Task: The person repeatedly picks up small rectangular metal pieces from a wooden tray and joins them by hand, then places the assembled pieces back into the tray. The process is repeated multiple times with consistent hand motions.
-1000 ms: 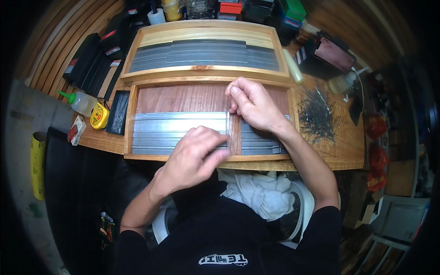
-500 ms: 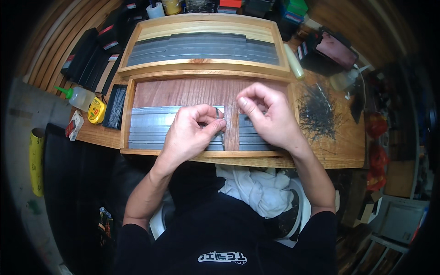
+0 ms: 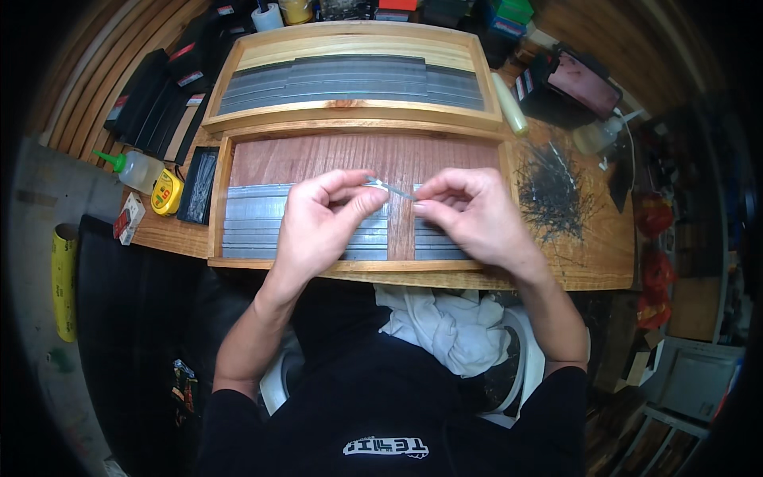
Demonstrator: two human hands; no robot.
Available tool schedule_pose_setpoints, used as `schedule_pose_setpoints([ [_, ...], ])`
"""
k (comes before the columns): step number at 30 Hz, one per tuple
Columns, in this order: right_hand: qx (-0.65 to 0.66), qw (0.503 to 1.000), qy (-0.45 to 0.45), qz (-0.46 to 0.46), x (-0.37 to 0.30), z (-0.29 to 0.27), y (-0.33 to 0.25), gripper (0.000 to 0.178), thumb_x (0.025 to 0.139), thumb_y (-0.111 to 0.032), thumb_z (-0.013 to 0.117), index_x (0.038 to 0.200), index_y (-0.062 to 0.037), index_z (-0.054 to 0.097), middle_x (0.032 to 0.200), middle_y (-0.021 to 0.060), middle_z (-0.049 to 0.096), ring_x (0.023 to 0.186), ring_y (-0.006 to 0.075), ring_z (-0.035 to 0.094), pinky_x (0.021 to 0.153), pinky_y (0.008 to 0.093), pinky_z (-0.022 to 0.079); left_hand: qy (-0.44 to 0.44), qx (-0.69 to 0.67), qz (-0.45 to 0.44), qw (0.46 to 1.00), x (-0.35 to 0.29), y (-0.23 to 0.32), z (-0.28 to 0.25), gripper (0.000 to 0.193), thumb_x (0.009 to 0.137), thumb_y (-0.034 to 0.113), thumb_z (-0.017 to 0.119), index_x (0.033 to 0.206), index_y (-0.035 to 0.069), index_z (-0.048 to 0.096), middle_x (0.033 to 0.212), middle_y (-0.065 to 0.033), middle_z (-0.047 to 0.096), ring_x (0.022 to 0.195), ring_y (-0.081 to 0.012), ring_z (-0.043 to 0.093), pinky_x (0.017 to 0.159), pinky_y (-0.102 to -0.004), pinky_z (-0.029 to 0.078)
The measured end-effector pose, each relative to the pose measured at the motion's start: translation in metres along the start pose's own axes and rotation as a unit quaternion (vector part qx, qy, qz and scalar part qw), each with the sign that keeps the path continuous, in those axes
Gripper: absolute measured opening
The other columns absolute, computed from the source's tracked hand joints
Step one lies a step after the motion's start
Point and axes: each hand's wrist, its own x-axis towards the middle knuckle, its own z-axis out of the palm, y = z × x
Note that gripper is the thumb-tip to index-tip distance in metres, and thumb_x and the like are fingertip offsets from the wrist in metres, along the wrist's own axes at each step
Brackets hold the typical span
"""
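A thin, shiny metal strip (image 3: 396, 191) spans the gap between my hands above the near wooden tray (image 3: 219, 199). My left hand (image 3: 318, 219) pinches its left end between thumb and fingers. The strip's right end sits in the closed fingertips of my right hand (image 3: 477, 215). Beneath my hands, grey metal bars (image 3: 254, 226) lie side by side in the tray's front part, in a left and a right group. A strip of bare brown wood (image 3: 401, 238) separates them. My hands hide part of both groups.
Behind stands a second wooden tray (image 3: 350, 114) with grey bars. Loose dark thin pieces (image 3: 552, 199) are heaped at right, near a squeeze bottle (image 3: 596, 137). At left are a black box (image 3: 199, 187), a yellow tape measure (image 3: 166, 193) and a green-tipped bottle (image 3: 141, 169).
My right hand has come down and taken the strip's other end. The strip has turned from near upright to a slant across the gap, and my left hand has tilted with it.
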Motion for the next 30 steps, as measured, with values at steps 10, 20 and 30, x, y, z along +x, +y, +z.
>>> schedule_pose_setpoints([
  [10, -0.216, 0.971, -0.100, -0.003, 0.004, -0.024, -0.001, 0.011, 0.089, -0.004, 0.076, 0.096, 0.0034, 0.079, 0.083, 0.0179, 0.077, 0.075, 0.0242, 0.075, 0.072, 0.0354, 0.057, -0.159, 0.409, 0.108, 0.892, -0.006, 0.007, -0.006, 0.049, 0.077, 0.031, 0.092, 0.117, 0.005, 0.080, 0.092, -0.0051, 0.057, 0.092, -0.0221, 0.048, 0.088, -0.0366, 0.046],
  [20, -0.121, 0.990, -0.073, -0.019, 0.008, -0.003, 0.013, 0.010, 0.089, -0.003, 0.076, 0.097, 0.0033, 0.079, 0.084, 0.0179, 0.077, 0.075, 0.0235, 0.075, 0.072, 0.0365, 0.058, -0.156, 0.381, 0.088, 0.907, -0.005, 0.006, -0.006, 0.050, 0.069, 0.024, 0.096, 0.112, 0.007, 0.081, 0.094, -0.0032, 0.062, 0.091, -0.0211, 0.053, 0.085, -0.0356, 0.049],
  [30, -0.093, 0.994, -0.034, -0.055, -0.006, -0.002, 0.014, 0.011, 0.090, -0.003, 0.074, 0.097, 0.0027, 0.078, 0.083, 0.0189, 0.075, 0.079, 0.0280, 0.070, 0.074, 0.0404, 0.055, 0.006, 0.214, 0.050, 0.975, -0.004, 0.003, -0.014, 0.059, 0.075, 0.020, 0.097, 0.115, 0.002, 0.058, 0.094, -0.0019, 0.059, 0.087, -0.0105, 0.057, 0.078, -0.0282, 0.054],
])
